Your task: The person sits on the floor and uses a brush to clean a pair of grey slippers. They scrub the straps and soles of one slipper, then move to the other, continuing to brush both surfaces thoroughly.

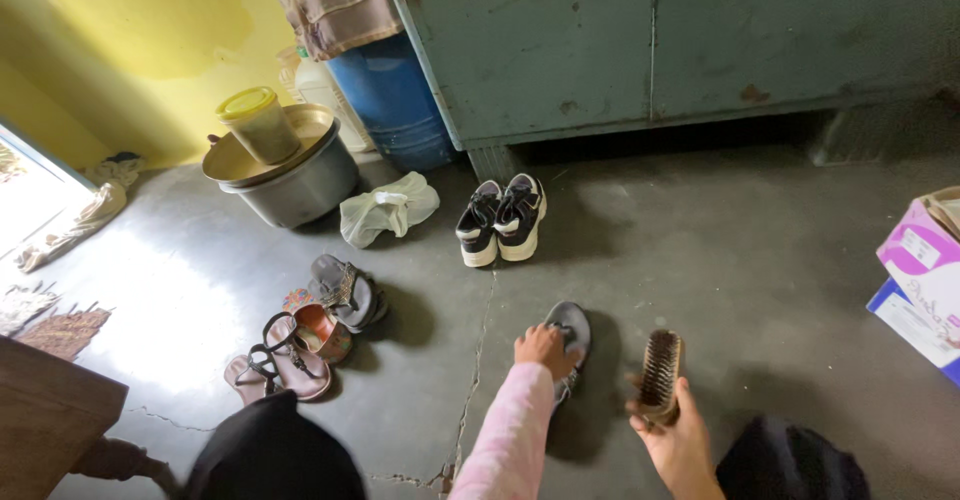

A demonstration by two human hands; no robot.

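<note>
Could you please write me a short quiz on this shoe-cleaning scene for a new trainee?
1. True or false: the right hand holds a brush with its bristles in view.
2. What does the left hand touch on the floor?
A. a grey sandal
B. the black-and-white sneakers
C. the white plastic bag
3. Fill in: the yellow-lidded jar stands on a tray over a metal ____.

Key
1. True.
2. A: the hand rests on the grey sandal; the sneakers and the bag lie farther off, untouched.
3. pot.
</note>
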